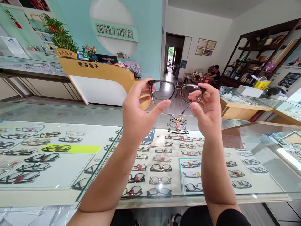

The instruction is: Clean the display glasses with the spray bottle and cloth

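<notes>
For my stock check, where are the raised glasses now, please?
The head view shows the raised glasses right of centre, held between left hand and right hand, above the counter.

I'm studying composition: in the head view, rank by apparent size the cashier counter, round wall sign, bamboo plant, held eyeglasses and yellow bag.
Cashier counter
Round wall sign
Bamboo plant and held eyeglasses: too alike to rank; the eyeglasses are nearer
Yellow bag

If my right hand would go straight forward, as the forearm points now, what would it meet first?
The way looks free above the glass counter; your right hand holds the glasses raised over it. Farther back, the seated person or the table could be first, but depth is unclear.
</notes>
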A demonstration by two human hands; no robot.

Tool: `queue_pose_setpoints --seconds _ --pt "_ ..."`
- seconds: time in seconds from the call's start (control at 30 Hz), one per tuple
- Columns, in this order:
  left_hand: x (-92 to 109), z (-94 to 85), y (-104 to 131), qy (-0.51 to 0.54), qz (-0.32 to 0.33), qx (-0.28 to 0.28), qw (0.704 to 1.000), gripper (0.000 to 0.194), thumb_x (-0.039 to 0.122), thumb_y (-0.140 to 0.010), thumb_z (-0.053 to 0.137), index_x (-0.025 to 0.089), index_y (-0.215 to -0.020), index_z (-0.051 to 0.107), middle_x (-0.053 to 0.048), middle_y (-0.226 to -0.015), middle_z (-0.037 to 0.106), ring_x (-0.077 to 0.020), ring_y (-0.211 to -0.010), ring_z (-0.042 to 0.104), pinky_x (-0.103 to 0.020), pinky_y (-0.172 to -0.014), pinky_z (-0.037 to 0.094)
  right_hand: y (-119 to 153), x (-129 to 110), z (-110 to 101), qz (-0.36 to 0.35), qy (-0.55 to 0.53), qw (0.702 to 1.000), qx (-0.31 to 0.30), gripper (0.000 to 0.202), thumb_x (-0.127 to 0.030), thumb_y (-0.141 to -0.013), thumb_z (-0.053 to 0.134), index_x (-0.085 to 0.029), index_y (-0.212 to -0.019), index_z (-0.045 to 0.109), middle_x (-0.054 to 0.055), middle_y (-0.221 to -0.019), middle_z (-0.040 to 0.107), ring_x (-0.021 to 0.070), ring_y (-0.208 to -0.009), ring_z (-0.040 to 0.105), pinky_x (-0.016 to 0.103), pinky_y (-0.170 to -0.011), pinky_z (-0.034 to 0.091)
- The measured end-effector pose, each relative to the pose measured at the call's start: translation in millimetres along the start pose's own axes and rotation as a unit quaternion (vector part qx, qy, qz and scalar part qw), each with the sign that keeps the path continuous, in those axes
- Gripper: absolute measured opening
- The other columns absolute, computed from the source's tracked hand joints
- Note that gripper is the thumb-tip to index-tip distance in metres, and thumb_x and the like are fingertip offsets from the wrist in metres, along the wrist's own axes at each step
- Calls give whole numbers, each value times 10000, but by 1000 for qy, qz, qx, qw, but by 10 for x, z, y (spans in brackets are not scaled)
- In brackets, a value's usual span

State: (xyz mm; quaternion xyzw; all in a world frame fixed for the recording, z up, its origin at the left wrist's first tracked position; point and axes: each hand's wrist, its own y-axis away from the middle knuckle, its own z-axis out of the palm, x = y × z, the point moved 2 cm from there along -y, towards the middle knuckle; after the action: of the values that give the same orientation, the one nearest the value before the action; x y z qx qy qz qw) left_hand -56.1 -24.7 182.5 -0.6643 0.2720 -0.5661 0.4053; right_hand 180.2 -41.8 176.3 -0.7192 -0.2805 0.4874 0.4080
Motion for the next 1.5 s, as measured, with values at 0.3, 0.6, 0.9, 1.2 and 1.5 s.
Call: queue_pose_setpoints --seconds 0.3,0.6,0.9,1.2,1.5 --pt "-148 97 14 -4 -8 31 999 635 484 -863 957 326 -1414 686 -91 -1325 759 -295 -1245 742 -472 -1033 662 28 104 97 34 0 999 25 564 -545 -1040 716 -394 -1536 493 61 -1205 682 280 -1225 726 550 -1113 624" --pt "-96 149 88 -51 35 74 995 679 556 -843 964 291 -1387 656 -79 -1266 737 -270 -1167 740 -431 -954 649 31 96 111 67 -30 997 31 565 -490 -982 805 -369 -1463 533 62 -1280 701 271 -1294 721 522 -1145 601" --pt "-99 157 105 -46 28 71 996 648 524 -854 958 298 -1382 658 -88 -1302 692 -265 -1172 713 -417 -935 645 58 32 78 78 -12 996 38 564 -467 -972 819 -364 -1460 555 77 -1339 712 283 -1320 711 544 -1144 600" --pt "-118 131 58 -43 -27 40 998 594 487 -858 956 315 -1373 715 -93 -1292 681 -289 -1203 705 -431 -947 647 64 -59 62 71 47 994 64 597 -488 -949 842 -361 -1449 543 83 -1380 700 287 -1314 714 549 -1114 620" --pt "-199 122 62 -27 -19 60 998 644 518 -835 977 300 -1363 679 -110 -1294 731 -289 -1211 718 -418 -924 634 82 -60 79 83 16 994 71 610 -507 -952 852 -355 -1436 513 108 -1412 700 305 -1382 688 565 -1147 602"
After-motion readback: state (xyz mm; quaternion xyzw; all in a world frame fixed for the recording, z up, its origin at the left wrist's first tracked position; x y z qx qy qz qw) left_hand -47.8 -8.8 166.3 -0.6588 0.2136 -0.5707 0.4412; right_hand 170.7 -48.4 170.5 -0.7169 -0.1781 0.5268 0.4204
